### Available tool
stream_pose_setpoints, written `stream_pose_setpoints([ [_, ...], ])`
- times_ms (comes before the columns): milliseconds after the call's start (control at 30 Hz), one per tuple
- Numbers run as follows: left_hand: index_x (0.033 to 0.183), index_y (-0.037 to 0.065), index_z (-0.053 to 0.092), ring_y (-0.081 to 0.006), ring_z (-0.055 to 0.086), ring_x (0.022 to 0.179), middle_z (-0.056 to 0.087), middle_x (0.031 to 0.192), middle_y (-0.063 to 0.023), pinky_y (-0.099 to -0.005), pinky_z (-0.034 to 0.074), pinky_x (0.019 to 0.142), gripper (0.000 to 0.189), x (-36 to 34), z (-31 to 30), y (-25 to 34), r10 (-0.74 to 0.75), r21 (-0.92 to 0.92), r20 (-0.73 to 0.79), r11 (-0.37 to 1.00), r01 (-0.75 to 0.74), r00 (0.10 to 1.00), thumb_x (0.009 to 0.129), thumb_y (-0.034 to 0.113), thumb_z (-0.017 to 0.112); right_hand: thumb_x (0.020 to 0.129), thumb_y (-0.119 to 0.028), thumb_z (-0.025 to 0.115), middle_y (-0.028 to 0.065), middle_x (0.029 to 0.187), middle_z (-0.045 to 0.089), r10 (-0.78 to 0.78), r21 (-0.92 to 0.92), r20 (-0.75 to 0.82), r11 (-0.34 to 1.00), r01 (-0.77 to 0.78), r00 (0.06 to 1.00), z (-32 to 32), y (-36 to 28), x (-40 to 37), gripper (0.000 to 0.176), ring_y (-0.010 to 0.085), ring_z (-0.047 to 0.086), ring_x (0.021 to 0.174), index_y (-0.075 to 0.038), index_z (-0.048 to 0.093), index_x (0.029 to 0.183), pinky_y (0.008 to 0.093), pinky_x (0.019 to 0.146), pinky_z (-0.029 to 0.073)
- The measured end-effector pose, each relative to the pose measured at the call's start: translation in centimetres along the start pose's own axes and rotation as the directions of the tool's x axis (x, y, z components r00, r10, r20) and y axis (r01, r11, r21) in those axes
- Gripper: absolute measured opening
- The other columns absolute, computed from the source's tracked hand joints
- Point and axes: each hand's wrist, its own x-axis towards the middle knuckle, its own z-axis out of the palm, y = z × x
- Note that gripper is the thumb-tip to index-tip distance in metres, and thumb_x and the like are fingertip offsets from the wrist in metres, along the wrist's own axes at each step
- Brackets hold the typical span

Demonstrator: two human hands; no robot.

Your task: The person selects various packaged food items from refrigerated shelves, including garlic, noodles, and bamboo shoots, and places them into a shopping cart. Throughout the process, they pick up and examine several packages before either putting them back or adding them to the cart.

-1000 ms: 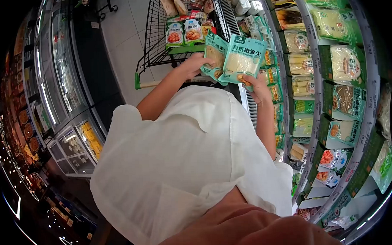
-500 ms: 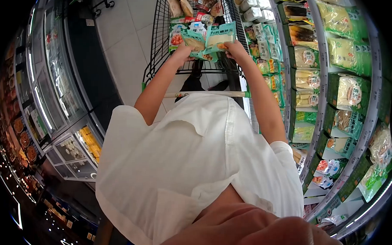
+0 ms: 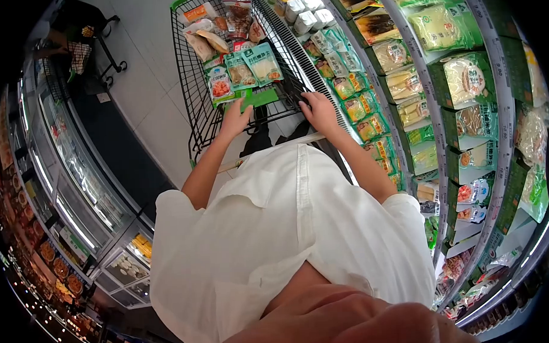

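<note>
My left hand point(image 3: 236, 118) is over the near end of a black wire shopping cart point(image 3: 188, 90), its fingers apart and holding nothing. At the cart's right side, my right hand point(image 3: 321, 113) has its thumb and fingers apart, with the fingertips close to the rim. In front of the hands, a green pouch point(image 3: 241, 73) and another green pouch with a pale window point(image 3: 263, 64) lie side by side in the cart. A white pack with a red food picture point(image 3: 220, 84) sits to their left.
More bagged food point(image 3: 238, 18) fills the far part of the cart. To the right, refrigerated shelves point(image 3: 416, 70) hold rows of packets. Glass-fronted cases point(image 3: 75, 178) line the left side. Another cart point(image 3: 110, 62) and a person's hand point(image 3: 57, 41) show at the upper left.
The two green pouches have left my hands and now lie in the cart. Both hands have drawn back toward its near end, and the view has shifted, showing more of the cart.
</note>
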Motion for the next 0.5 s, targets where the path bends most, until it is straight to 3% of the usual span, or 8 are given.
stream_pose_setpoints([
  [33,0.151,-0.004,0.055,-0.0426,0.061,0.138,0.063,0.147,-0.0296,-0.0464,0.048,0.115,0.067,-1.7,0.5,0.5,-0.009,0.016,0.024,1.0,0.009,1.0,0.107,0.046,0.063,0.094,-0.026,0.08,0.0145,0.112,0.075,-0.085,-0.065,-0.026,0.994,0.083,0.996,-0.8,-0.4,-1.9,0.033,0.0357,0.071,0.106,-0.006,0.074,0.119,0.0475,0.095,0.056],
  [100,0.136,0.002,0.069,-0.0395,0.071,0.119,0.076,0.126,-0.0221,-0.0471,0.054,0.103,0.05,-4.7,0.8,2.2,-0.017,0.016,-0.006,1.0,0.017,1.0,0.11,0.044,0.058,0.095,-0.031,0.079,0.0116,0.122,0.072,-0.122,-0.067,-0.004,0.99,0.121,0.993,-1.7,-1.3,-4.9,0.033,0.0321,0.066,0.117,-0.008,0.075,0.118,0.0467,0.106,0.051],
  [167,0.129,0.004,0.073,-0.0388,0.074,0.11,0.078,0.118,-0.0198,-0.0465,0.056,0.097,0.046,-5.8,1.4,2.6,0.089,-0.015,-0.089,0.996,-0.091,0.992,0.111,0.043,0.056,0.099,-0.046,0.069,0.0096,0.115,0.072,-0.289,-0.265,0.052,0.919,0.292,0.956,-1.3,-0.8,-6.1,0.039,0.0293,0.066,0.116,-0.01,0.075,0.113,0.0466,0.115,0.044],
  [233,0.125,0.006,0.075,-0.037,0.072,0.109,0.079,0.115,-0.0157,-0.0485,0.049,0.103,0.043,-6.1,1.5,2.7,0.136,0.104,-0.102,0.987,-0.125,0.985,0.112,0.041,0.053,0.1,-0.045,0.067,0.009,0.106,0.072,-0.209,-0.185,0.006,0.961,0.207,0.978,-0.8,-1.2,-5.6,0.037,0.0286,0.067,0.109,-0.009,0.075,0.106,0.0452,0.114,0.045],
  [333,0.12,0.008,0.077,-0.0359,0.071,0.106,0.079,0.11,-0.0136,-0.049,0.046,0.106,0.041,-5.6,0.5,3.0,0.259,0.204,-0.088,0.95,-0.237,0.962,0.112,0.038,0.051,0.098,-0.043,0.066,0.0094,0.09,0.071,-0.236,-0.23,0.031,0.944,0.236,0.971,-0.8,-0.9,-4.6,0.037,0.0283,0.068,0.096,-0.008,0.072,0.089,0.0431,0.109,0.046],
  [500,0.112,0.009,0.079,-0.0345,0.07,0.107,0.079,0.108,-0.0118,-0.05,0.042,0.11,0.04,-2.9,0.0,2.6,0.376,0.343,-0.196,0.892,-0.296,0.906,0.113,0.033,0.048,0.098,-0.046,0.062,0.0092,0.086,0.07,-0.234,-0.269,0.029,0.934,0.234,0.972,-0.6,-0.5,-1.8,0.041,0.0285,0.067,0.092,-0.009,0.073,0.083,0.0414,0.104,0.049],
])
